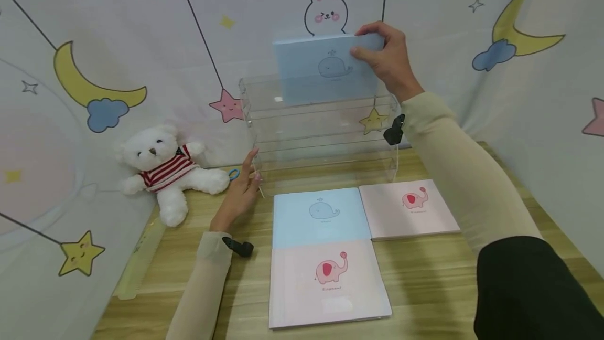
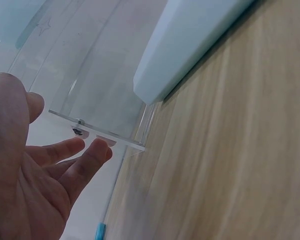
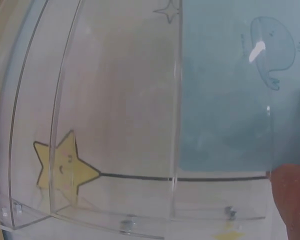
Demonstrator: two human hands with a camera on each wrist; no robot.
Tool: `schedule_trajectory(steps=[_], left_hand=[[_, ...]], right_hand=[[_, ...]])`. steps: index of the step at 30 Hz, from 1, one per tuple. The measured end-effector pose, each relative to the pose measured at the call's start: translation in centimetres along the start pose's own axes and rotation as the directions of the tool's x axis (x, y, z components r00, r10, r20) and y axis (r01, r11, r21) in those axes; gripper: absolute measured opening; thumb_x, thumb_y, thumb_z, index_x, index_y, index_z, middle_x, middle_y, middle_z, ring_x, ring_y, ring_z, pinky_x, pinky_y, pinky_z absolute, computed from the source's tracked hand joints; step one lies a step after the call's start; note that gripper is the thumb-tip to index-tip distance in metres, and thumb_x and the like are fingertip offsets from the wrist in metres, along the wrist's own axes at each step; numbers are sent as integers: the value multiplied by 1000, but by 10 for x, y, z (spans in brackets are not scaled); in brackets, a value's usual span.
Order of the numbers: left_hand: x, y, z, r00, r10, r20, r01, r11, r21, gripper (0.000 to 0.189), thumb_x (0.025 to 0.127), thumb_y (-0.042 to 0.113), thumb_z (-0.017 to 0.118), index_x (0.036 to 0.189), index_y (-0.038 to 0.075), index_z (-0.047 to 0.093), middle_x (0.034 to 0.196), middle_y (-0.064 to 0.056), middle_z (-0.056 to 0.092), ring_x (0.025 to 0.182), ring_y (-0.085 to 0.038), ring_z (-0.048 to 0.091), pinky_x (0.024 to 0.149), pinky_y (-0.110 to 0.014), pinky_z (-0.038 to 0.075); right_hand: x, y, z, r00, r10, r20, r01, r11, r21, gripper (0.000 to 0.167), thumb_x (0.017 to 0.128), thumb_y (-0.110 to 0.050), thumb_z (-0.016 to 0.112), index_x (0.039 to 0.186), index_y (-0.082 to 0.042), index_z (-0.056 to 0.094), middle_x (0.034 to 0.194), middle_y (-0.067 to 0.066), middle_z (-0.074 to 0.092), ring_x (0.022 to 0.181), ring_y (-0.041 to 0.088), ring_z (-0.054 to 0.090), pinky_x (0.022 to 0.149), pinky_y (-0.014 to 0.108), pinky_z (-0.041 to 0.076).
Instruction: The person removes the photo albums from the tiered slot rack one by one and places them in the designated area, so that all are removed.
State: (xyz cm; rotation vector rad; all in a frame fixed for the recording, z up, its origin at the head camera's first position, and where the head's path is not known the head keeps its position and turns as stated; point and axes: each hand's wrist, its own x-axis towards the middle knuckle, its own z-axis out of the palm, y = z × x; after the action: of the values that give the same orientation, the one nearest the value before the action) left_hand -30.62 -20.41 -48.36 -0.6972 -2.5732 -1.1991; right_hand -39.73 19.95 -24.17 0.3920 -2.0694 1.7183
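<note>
My right hand [image 1: 394,62] pinches the upper right corner of a light blue whale notebook [image 1: 306,59], thumb on its cover. The notebook stands upright at the top tier of a clear acrylic rack [image 1: 325,146], its lower part seen through the front panel. In the right wrist view, the blue cover [image 3: 225,125] shows behind clear plastic. My left hand [image 1: 239,193] touches the rack's left side low down. The left wrist view has its fingertips [image 2: 97,150] right at the clear side panel [image 2: 102,131], with the fingers loosely bent.
Before the rack lie another blue whale notebook [image 1: 321,224], a pink elephant notebook [image 1: 302,293] and a second pink one [image 1: 387,214] to the right. A white teddy bear [image 1: 172,193], a pale yellow ruler [image 1: 139,261] and a blue ring-shaped handle [image 1: 234,174] are at left.
</note>
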Motion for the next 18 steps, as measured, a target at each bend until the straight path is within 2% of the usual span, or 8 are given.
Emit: schedule_trajectory(steps=[1, 4, 5, 7, 11, 14, 18], left_hand=[[0, 0, 0, 1000, 0, -2, 0, 1000, -3, 66, 116, 23, 44, 172, 38, 13, 102, -19, 71, 129, -48, 62, 103, -69, 48], [-1, -1, 0, 1000, -9, 2, 9, 1000, -8, 65, 116, 24, 43, 172, 36, 13, 106, -21, 72, 130, -48, 62, 103, -68, 49], [-1, 4, -1, 1000, -28, 13, 28, 1000, -8, 67, 116, 20, 43, 172, 35, 11, 107, -24, 72, 131, -50, 61, 103, -70, 48], [-1, 3, 0, 999, -39, 24, 39, 999, -3, 67, 116, 17, 43, 173, 32, 11, 108, -25, 72, 133, -50, 60, 105, -69, 47], [0, 3, 0, 997, -75, 36, 75, 997, 13, 67, 116, 17, 42, 172, 34, 10, 110, -24, 72, 139, -47, 57, 110, -68, 46], [0, 3, 0, 996, -82, 33, 81, 996, 21, 67, 117, 18, 42, 172, 35, 10, 111, -24, 72, 143, -47, 55, 111, -68, 45], [0, 0, -1, 998, -57, 28, 56, 998, 21, 68, 116, 16, 44, 172, 33, 10, 110, -23, 73, 140, -48, 57, 109, -70, 46]], right_hand=[[0, 0, 1, 1000, -8, -2, 8, 1000, -2, 27, 92, -3, 81, 116, -15, 76, 123, -9, 64, 128, 14, 57, 116, 37, 44], [2, 0, 2, 1000, -26, -11, 26, 1000, 10, 25, 92, -2, 81, 113, -14, 76, 121, -9, 64, 126, 15, 59, 115, 37, 47], [2, 0, 2, 999, -31, -14, 31, 999, 15, 24, 92, -2, 81, 112, -13, 76, 120, -9, 65, 125, 15, 60, 114, 37, 48], [3, -1, 2, 999, -39, -18, 39, 999, 22, 24, 91, -1, 81, 111, -13, 76, 119, -9, 65, 124, 15, 62, 114, 37, 49], [5, -2, 1, 998, -58, -25, 58, 998, 17, 23, 91, -1, 82, 110, -12, 77, 116, -9, 68, 120, 16, 65, 112, 38, 53], [7, -4, 1, 997, -75, -31, 76, 997, 19, 22, 90, -2, 83, 109, -12, 77, 114, -8, 69, 117, 15, 66, 110, 37, 54], [7, -8, 0, 994, -105, -43, 106, 994, 28, 21, 90, -2, 82, 108, -12, 77, 111, -8, 70, 116, 15, 67, 109, 36, 54]])
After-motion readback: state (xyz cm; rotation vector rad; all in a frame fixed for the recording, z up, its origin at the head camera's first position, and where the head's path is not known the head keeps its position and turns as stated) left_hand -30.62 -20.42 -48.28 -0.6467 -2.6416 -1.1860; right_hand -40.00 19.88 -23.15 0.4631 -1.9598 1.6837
